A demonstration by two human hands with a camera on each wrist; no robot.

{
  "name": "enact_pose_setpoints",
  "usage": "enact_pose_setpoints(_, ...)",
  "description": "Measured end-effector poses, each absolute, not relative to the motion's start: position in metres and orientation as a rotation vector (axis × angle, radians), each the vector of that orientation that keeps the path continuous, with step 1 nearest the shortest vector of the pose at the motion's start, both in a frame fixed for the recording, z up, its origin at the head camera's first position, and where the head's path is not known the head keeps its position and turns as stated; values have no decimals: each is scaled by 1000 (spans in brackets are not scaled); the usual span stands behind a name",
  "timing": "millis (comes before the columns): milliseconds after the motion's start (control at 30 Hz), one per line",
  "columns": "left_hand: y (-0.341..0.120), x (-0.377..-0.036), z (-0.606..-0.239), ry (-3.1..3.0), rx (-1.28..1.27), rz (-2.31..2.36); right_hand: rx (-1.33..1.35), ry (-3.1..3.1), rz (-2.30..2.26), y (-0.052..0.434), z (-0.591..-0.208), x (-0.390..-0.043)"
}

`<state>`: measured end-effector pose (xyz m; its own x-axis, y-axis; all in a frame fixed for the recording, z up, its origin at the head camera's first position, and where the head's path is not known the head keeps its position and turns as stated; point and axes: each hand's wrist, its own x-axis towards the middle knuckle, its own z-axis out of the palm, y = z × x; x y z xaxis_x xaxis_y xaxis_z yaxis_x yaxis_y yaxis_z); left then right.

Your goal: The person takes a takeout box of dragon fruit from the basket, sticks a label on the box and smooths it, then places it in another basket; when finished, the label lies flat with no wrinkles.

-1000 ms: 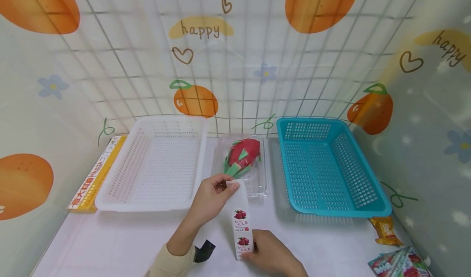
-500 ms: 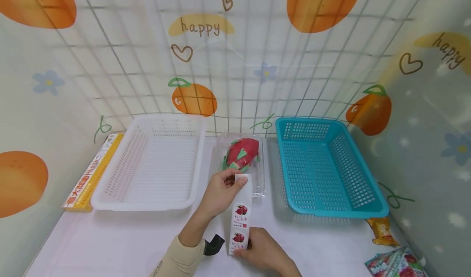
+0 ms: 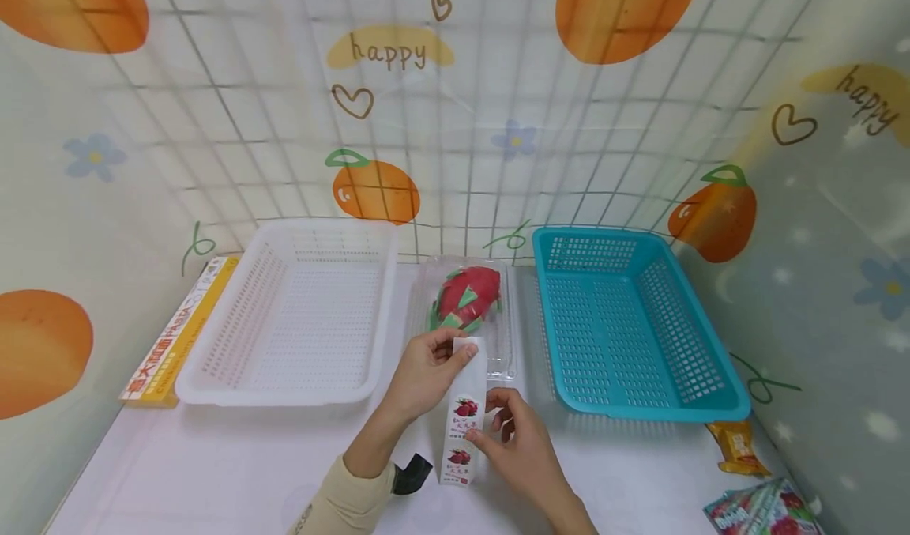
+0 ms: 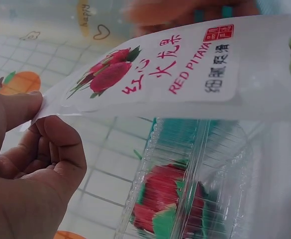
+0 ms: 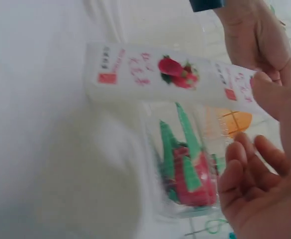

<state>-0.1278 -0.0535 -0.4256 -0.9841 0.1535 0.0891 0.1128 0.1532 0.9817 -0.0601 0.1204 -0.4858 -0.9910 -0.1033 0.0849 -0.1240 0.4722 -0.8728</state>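
A long white label strip (image 3: 464, 418) printed with red pitaya pictures hangs upright over the table. My left hand (image 3: 464, 352) pinches its top end between thumb and forefinger, seen close in the left wrist view (image 4: 38, 107). My right hand (image 3: 501, 428) is beside the strip's middle, its thumb touching the strip (image 5: 150, 74) while the fingers (image 5: 244, 164) spread loose and apart from it. Just behind stands a clear clamshell box (image 3: 501, 345) holding a red and green dragon fruit (image 3: 468, 294), also visible through the plastic (image 4: 165, 199).
A white basket (image 3: 213, 361) sits at the left and a teal basket (image 3: 711, 393) at the right of the clamshell. A yellow pasta box (image 3: 174, 333) lies along the left wall. Snack packets (image 3: 739, 444) (image 3: 764, 507) lie at the near right corner.
My right hand let go of the strip's bottom end and moved up to its middle, fingers loosened. The left hand keeps its pinch on the top end, raised slightly toward the clamshell.
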Motion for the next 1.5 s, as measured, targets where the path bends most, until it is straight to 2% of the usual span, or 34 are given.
enact_pose_setpoints(133,-55,-127,-425,2366,266,2006,289,-2539,1588,124,-477,-67)
enact_pose_setpoints(367,-57,-127,-424,2331,261,2018,594,-2417,1521,129,-471,-79)
enact_pose_setpoints(600,-58,-127,-424,2311,267,2038,711,-2372,1588,124,-467,-86)
enact_pose_setpoints(1200,-58,-129,-428,2227,156,2068,743,-2243,1792,124,-464,-90)
enact_pose_setpoints(1500,-66,-128,-428,2418,190,2005,608,-2255,1880,128,-455,-90)
